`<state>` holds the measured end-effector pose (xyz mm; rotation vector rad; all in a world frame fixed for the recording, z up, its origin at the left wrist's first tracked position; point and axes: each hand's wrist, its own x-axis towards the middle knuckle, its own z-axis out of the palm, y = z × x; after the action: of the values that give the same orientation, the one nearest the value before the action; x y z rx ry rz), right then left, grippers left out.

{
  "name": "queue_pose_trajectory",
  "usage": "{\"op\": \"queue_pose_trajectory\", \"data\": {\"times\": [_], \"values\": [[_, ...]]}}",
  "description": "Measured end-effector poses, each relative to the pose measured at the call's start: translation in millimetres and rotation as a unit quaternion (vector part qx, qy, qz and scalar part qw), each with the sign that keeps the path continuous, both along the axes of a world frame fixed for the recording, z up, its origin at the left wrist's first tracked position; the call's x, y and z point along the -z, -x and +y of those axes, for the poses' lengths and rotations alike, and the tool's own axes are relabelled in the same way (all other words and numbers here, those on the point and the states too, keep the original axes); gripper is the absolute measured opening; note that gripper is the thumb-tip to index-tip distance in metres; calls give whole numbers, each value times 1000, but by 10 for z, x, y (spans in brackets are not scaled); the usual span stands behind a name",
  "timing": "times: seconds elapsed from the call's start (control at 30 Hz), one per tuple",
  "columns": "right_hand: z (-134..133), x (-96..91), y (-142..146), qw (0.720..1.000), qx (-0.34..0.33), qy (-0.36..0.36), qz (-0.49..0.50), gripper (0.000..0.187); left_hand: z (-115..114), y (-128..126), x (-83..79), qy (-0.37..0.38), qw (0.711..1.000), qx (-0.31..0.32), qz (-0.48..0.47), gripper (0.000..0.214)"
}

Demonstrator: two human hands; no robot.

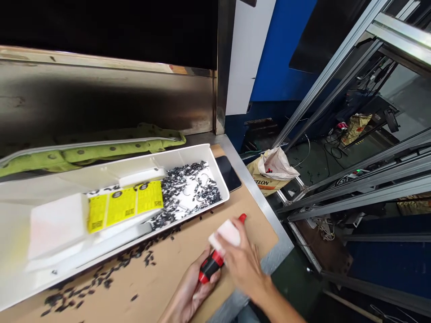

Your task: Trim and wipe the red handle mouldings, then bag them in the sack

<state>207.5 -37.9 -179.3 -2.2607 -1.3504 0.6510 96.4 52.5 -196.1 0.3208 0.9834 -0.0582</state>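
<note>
A red-and-black piece [211, 267] is held in the left hand [193, 289], the grip closed round its lower, black-and-red end. Between the fingers of the right hand [247, 262], a white pad [229, 229] is pinched in a narrow grip, laid across the piece just beyond the left grip. The red tip of the piece is seen poking out past the right grip, on its far side. Whether the piece itself is also clasped by the right fingers cannot be told, as that area is blurred and partly covered.

The step in hand is judged to be the wiping or rubbing of the piece with the pad. For the next move, a steady left grip seems called for, with the pad drawn along the length and the piece turned so that the covered faces can be reached; the tip could be knocked if the piece is tilted carelessly.

Both grips are held above the bench [261, 215]. To their left, a white tray [218, 177] is filled partly with small black bits [205, 195], and more black bits are scattered along its near side.
</note>
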Motion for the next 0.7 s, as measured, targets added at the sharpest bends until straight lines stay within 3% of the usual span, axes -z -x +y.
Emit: {"op": "queue_pose_trajectory", "data": {"times": [0.1,0.27,0.4,0.57,0.7], "values": [[32,-20,28,999,47,-6,-27,50,-10,10,22,-9,1000,1,-8,42],[66,-25,46,999,-8,16,-38,57,-25,7,48,-27,1000,-3,-1,47],[62,-43,35,995,48,27,-84,53,-32,11,68,-33,999,-5,-11,37],[-16,-6,44,997,-16,2,-81,57,-24,36,127,-24,1000,-10,-11,41],[24,57,-94,993,54,5,-108,50,8,51,144,-2,1000,-7,-30,37]]}}
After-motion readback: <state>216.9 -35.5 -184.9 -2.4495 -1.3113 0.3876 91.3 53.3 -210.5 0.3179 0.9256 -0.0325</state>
